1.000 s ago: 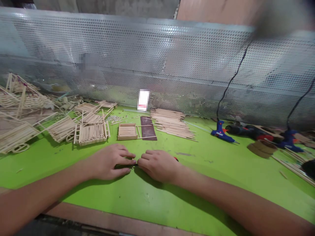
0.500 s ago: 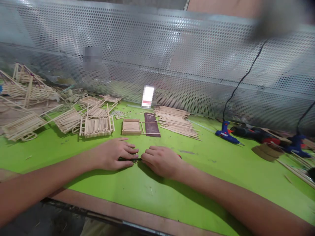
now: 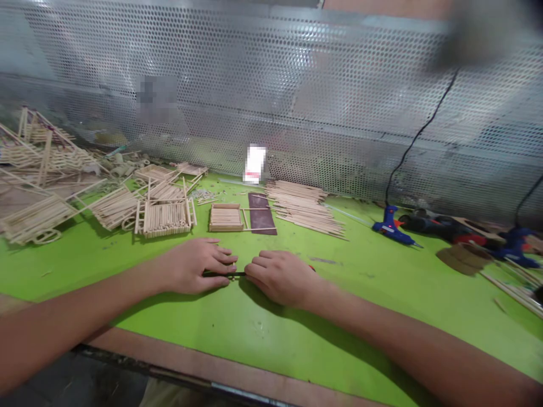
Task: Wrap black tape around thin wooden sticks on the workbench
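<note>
My right hand is closed around a tool with a thin black blade; a bit of red shows past the back of the hand. The blade runs left, low over the table, to the fingers of my left hand. Palm down, my left hand presses thumb and fingertips on either side of a small wooden stick, whose ends peek out by the blade. Most of this stick is hidden under the fingers. Just beyond the hands lies a small cart-like frame made of sticks.
Several stick-built carts crowd the left of the green table. A pile of thin sticks lies behind, next to a dark brown strip. At right are a blue glue gun and a cardboard ring. Perforated metal sheeting stands behind.
The camera view has shifted very slightly. Both hands and the black blade stay in nearly the same place, with only a tiny movement of the blade.
</note>
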Demonstrator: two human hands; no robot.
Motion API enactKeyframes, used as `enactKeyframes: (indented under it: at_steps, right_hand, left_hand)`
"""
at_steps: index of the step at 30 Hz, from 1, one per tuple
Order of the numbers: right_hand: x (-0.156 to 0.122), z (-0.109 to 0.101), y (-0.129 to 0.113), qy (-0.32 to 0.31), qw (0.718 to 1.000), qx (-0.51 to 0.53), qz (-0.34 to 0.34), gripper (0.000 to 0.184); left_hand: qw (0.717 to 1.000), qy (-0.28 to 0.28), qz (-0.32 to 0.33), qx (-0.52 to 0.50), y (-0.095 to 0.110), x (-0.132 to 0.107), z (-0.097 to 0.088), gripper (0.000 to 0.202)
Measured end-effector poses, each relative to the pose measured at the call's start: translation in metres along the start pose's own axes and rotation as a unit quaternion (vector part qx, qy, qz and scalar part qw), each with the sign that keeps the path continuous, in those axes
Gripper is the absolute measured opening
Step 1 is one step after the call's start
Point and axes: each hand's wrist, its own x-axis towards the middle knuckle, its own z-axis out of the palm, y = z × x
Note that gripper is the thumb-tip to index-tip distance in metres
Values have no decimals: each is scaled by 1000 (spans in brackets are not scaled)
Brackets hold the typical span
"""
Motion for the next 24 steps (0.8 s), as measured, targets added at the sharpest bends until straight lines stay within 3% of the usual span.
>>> enactKeyframes:
  at_steps: [5,10,17,24]
  right_hand:
    - [1,-2,0,-9,1000,12,11,15]
    - [1,-2,0,-13,999,34,9,11]
    - [8,-3,-3,-12,998,59,2,10]
    - [10,-3,-5,19,999,50,-1,22]
  left_hand:
    - [997,59,-50,8,6,1,2,27]
    - [994,100,-39,11,8,5,10,22]
    - [996,88,-23,0,10,2,4,21]
    - [998,56,-24,-17,2,-5,-1,24]
